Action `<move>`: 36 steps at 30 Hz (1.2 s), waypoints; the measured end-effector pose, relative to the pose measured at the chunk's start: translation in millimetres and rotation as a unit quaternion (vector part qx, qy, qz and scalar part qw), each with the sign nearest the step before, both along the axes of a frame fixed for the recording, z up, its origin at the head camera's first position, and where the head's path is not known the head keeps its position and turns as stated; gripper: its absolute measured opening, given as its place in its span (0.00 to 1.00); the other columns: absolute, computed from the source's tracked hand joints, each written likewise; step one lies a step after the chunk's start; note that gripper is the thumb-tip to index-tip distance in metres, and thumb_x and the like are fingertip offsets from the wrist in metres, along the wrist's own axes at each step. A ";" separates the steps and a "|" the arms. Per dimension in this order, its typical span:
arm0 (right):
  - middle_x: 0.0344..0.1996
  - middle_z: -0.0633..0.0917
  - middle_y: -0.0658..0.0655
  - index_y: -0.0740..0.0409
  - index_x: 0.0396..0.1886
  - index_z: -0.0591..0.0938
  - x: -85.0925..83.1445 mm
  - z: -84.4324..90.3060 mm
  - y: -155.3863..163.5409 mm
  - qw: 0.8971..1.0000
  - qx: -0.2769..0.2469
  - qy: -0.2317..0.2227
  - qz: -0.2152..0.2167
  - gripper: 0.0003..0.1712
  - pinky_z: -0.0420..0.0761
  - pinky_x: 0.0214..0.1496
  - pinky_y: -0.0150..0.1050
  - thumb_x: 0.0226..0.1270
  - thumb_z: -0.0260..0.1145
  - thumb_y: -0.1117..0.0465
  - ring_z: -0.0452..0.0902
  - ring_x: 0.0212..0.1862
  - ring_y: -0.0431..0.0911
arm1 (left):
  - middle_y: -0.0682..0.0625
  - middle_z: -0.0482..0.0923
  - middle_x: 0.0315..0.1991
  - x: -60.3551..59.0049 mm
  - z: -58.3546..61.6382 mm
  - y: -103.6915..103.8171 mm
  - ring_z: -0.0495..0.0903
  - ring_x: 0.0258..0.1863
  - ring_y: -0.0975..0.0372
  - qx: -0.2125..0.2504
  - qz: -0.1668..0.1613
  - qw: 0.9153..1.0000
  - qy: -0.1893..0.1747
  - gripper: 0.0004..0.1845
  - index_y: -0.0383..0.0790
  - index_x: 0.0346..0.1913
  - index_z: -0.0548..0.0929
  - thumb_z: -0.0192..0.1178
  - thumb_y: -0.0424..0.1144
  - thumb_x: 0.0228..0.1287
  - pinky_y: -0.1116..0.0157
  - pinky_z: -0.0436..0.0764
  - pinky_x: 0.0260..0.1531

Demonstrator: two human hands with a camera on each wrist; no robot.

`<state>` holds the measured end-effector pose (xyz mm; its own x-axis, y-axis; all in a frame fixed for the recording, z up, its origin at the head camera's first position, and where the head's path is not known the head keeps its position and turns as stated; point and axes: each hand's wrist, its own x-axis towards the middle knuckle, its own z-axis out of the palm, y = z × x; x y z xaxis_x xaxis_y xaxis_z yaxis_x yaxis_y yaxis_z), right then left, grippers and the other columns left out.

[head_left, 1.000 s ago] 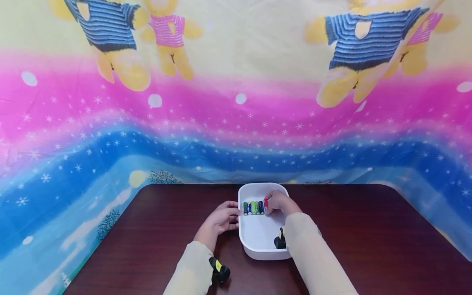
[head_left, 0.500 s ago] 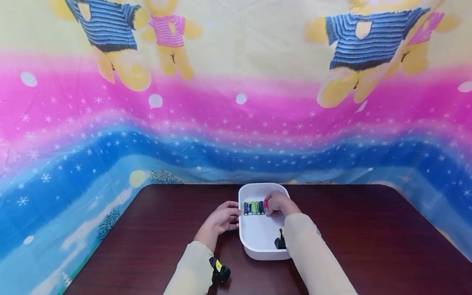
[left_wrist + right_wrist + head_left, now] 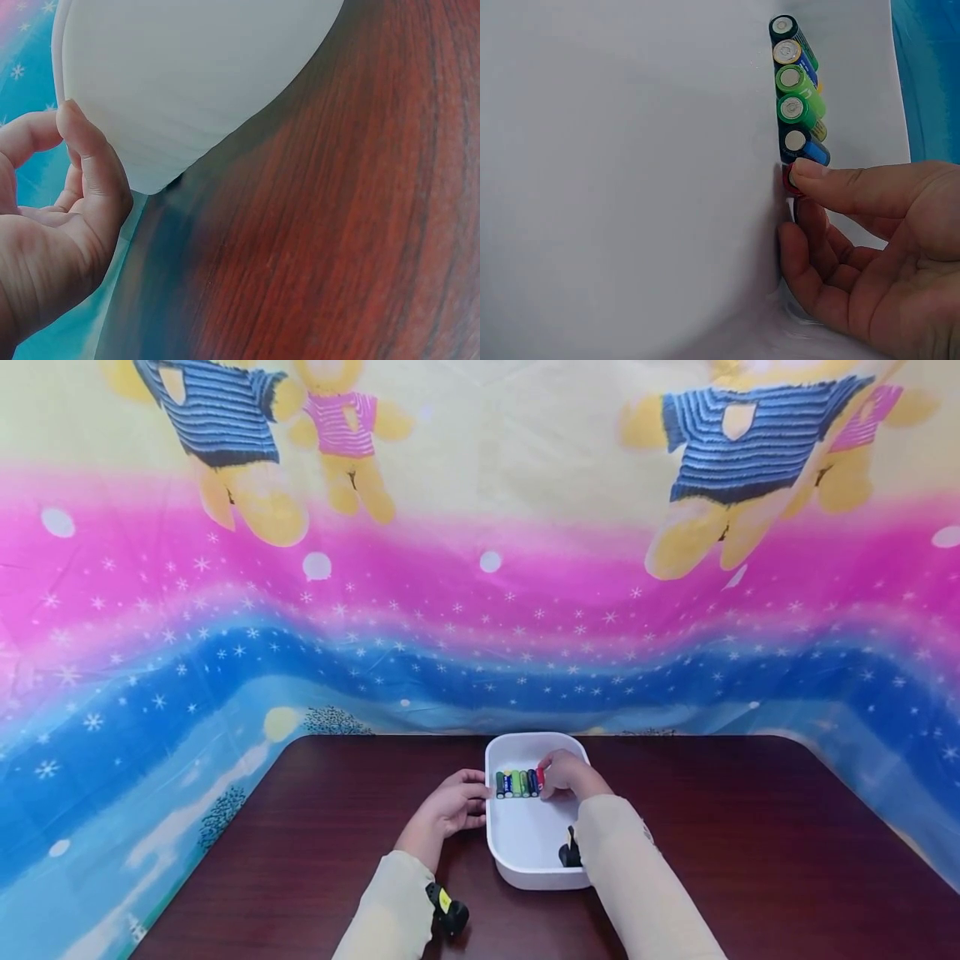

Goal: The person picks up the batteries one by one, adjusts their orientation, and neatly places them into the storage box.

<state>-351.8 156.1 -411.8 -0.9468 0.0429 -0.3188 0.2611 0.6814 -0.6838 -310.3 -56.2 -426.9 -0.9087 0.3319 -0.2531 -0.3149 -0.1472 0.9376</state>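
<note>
**Inspector:** Presently, the right hand [image 3: 568,774] sits inside the white rounded plastic tub [image 3: 525,847], fingers curled. Its thumb tip presses on the end of a red cylindrical battery [image 3: 792,180], and the fingers below curl in against that battery; the wrist view shows it pinched between them.

**Clerk:** And where does the battery lie?

**Inspector:** At the right end of a row of batteries [image 3: 516,783] lying side by side on the tub floor, toward the far half. Beside the red one comes a dark battery with a blue band [image 3: 804,145], then two green ones [image 3: 798,96], then a blue and yellow one [image 3: 793,55], then a dark green one [image 3: 789,30] at the far end. Neighbours touch.

**Clerk:** The left hand?

**Inspector:** The left hand [image 3: 450,805] is outside the tub, against its left wall. The wrist view shows the thumb [image 3: 94,161] touching the white wall, with the other fingers loosely bent and nothing enclosed in them. It steadies by contact, not by a grip.

**Clerk:** The setting?

**Inspector:** The tub stands on a dark reddish-brown wooden surface [image 3: 750,827]. Both arms wear pale beige sleeves [image 3: 637,877]. Behind hangs a bright printed cloth with cartoon bears [image 3: 480,568].
</note>
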 end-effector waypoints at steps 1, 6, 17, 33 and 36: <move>0.36 0.79 0.59 0.63 0.47 0.76 -0.1 0.2 -0.3 1.000 -0.001 -0.002 0.001 0.27 0.76 0.24 0.36 0.44 0.71 0.76 0.74 0.29 0.49 | 0.38 0.76 0.41 0.0 0.1 -0.2 0.74 0.24 0.63 0.000 0.000 1.000 0.000 0.21 0.35 0.53 0.63 0.55 0.27 0.57 0.68 0.78 0.21; 0.38 0.79 0.59 0.64 0.52 0.74 0.1 3.2 -1.2 1.000 0.005 -0.007 0.009 0.31 0.77 0.25 0.36 0.44 0.70 0.77 0.74 0.28 0.49 | 0.38 0.76 0.40 -1.1 -0.1 0.0 0.74 0.24 0.63 0.001 0.003 1.000 0.002 0.21 0.35 0.53 0.64 0.55 0.27 0.57 0.68 0.78 0.21; 0.45 0.74 0.67 0.64 0.65 0.64 -0.1 13.9 0.6 0.988 -0.153 0.033 -0.002 0.40 0.80 0.32 0.39 0.48 0.59 0.82 0.75 0.29 0.50 | 0.44 0.75 0.34 0.5 -1.1 -0.6 0.74 0.25 0.61 -0.006 0.007 1.000 0.008 0.20 0.36 0.51 0.64 0.55 0.26 0.56 0.68 0.77 0.21; 0.44 0.71 0.63 0.64 0.69 0.58 22.5 29.2 88.5 0.934 -0.347 0.080 -0.021 0.39 0.79 0.48 0.42 0.58 0.62 0.74 0.79 0.39 0.46 | 0.40 0.77 0.36 -7.5 15.0 -7.6 0.74 0.24 0.61 -0.097 -0.013 0.995 0.036 0.28 0.36 0.63 0.62 0.57 0.31 0.61 0.66 0.80 0.22; 0.41 0.76 0.61 0.66 0.67 0.60 23.6 23.8 97.7 0.932 -0.344 0.101 -0.048 0.35 0.79 0.47 0.42 0.60 0.60 0.73 0.80 0.40 0.47 | 0.40 0.76 0.38 -13.3 22.2 -16.5 0.75 0.27 0.59 -0.128 -0.011 0.990 0.050 0.27 0.36 0.63 0.64 0.58 0.35 0.61 0.64 0.80 0.24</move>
